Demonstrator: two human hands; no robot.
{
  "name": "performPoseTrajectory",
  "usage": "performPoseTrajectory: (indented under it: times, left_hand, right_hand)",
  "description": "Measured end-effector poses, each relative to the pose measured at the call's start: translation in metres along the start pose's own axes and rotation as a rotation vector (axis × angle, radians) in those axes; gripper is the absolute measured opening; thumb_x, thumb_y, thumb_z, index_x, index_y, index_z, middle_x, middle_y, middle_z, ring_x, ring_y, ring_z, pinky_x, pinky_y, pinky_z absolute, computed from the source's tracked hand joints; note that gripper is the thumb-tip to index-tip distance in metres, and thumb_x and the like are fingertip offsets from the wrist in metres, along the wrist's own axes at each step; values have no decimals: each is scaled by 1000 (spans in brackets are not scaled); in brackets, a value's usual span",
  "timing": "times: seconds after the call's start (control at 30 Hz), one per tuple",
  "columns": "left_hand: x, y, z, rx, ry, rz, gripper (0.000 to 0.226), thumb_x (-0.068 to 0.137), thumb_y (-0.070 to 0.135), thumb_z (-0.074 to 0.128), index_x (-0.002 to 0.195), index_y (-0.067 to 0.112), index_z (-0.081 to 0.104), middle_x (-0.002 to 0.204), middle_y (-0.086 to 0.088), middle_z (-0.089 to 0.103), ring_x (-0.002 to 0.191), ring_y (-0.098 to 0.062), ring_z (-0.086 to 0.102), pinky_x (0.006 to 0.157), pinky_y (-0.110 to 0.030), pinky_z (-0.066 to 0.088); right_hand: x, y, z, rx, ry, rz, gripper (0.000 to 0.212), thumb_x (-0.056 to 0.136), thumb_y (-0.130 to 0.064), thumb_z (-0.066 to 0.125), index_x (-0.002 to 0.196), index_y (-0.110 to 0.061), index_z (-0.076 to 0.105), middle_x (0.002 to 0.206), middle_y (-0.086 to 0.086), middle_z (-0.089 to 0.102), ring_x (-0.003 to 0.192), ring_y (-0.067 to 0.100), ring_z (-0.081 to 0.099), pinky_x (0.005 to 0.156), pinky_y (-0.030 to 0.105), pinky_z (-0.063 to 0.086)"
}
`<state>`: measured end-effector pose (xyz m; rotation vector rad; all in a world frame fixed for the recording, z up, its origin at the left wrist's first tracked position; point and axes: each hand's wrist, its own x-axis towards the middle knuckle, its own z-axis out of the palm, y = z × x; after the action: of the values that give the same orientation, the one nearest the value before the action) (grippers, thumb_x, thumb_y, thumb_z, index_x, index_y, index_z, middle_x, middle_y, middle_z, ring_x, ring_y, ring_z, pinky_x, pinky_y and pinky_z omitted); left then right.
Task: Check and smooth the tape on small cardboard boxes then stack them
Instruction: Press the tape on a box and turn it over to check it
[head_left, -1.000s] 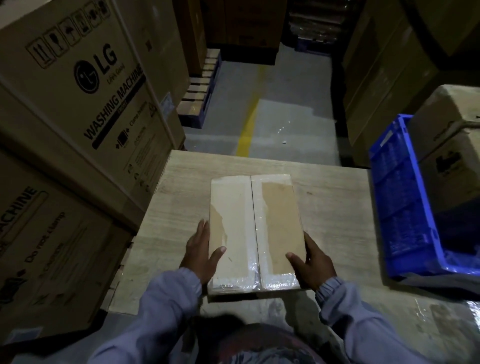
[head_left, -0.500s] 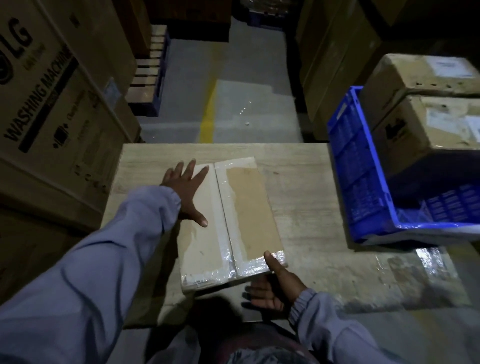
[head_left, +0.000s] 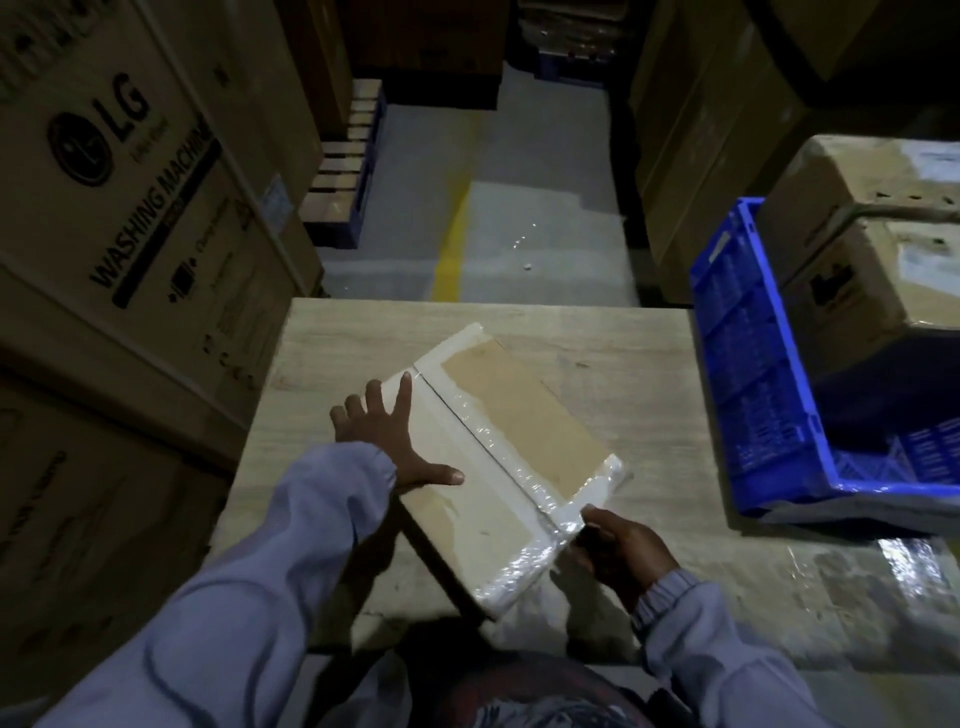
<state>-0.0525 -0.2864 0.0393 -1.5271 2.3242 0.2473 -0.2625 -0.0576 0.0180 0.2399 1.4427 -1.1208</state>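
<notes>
A flat cardboard box (head_left: 509, 447) lies turned at an angle on the wooden table (head_left: 644, 374). Clear tape runs along its middle seam and wraps its near end. My left hand (head_left: 384, 436) rests flat on the box's left side, fingers spread and straight, thumb pointing right across the top. My right hand (head_left: 618, 545) grips the near right corner of the box, fingers curled round the taped edge.
A blue plastic crate (head_left: 753, 395) stands on the table's right side with taped cardboard boxes (head_left: 857, 249) in it. Large washing machine cartons (head_left: 130, 208) wall in the left. Beyond the table lies a grey floor with a yellow line (head_left: 452, 244) and a pallet (head_left: 343, 171).
The box has turned clockwise, its far end swinging right and its near end left. My left hand slid down along the left edge. My right hand kept hold of the near corner.
</notes>
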Motion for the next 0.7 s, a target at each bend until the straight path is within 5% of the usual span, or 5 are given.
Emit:
performPoseTrajectory:
  times: [0.07,0.23,0.4,0.57,0.7]
  left_hand:
    - [-16,3,7,-20,24,-92,143,36,107,26,152,31,-11,145,-14,26,115,-35,34,97,-46,22]
    - [-52,8,22,39,-3,-161,109,70,93,16,153,25,-5,132,-16,42,107,-32,45,90,-45,26]
    - [-88,12,39,45,-45,-142,103,79,85,15,153,18,-8,131,-14,43,103,-29,54,87,-41,38]
    - [-102,13,43,18,-12,-126,98,83,81,17,153,17,-8,132,-13,42,106,-27,52,89,-39,39]
    - [-95,13,60,-48,212,-15,92,83,70,49,153,16,22,152,-20,28,131,-36,36,103,-46,30]
  right_hand:
    - [3,-12,1,-60,43,-141,7,89,-9,61,84,-11,66,75,5,65,72,19,60,67,30,48]
    - [11,-38,6,-429,30,-464,35,80,4,63,110,-15,63,94,9,70,82,24,62,75,34,50]
    - [10,-49,3,-654,88,-619,54,88,5,57,130,-28,50,86,5,67,66,19,56,54,20,46]
    - [22,-43,-5,-886,166,-680,58,91,-10,61,142,-30,42,117,-8,62,106,17,58,87,23,38]
    - [26,-20,-1,-1197,410,-838,56,93,-20,56,146,-14,36,148,12,41,138,29,36,113,35,30]
